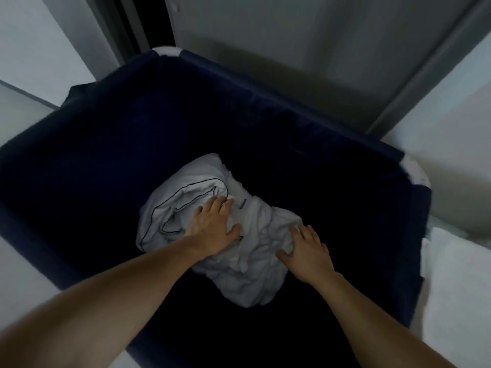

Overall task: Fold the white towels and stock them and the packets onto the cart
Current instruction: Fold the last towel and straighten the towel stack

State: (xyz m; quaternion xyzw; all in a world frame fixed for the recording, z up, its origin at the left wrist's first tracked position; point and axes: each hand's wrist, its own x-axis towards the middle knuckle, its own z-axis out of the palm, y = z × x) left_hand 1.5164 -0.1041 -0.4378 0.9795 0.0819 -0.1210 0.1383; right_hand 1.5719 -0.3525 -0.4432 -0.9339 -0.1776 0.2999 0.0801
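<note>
Head view: a navy fabric bin [79,155] holds a crumpled white towel bundle [255,264] on its floor, one piece edged with dark piping. The left hand [212,224] lies on it, fingers spread and nearly straight, gripping nothing. The right hand [305,248] presses likewise on the wrinkled part. The cloth looks soft, light and limp, best taken by an edge or corner. Dimness hides how many pieces are tangled. White folded linen [457,288] is cut off at right, and no packets show.
</note>
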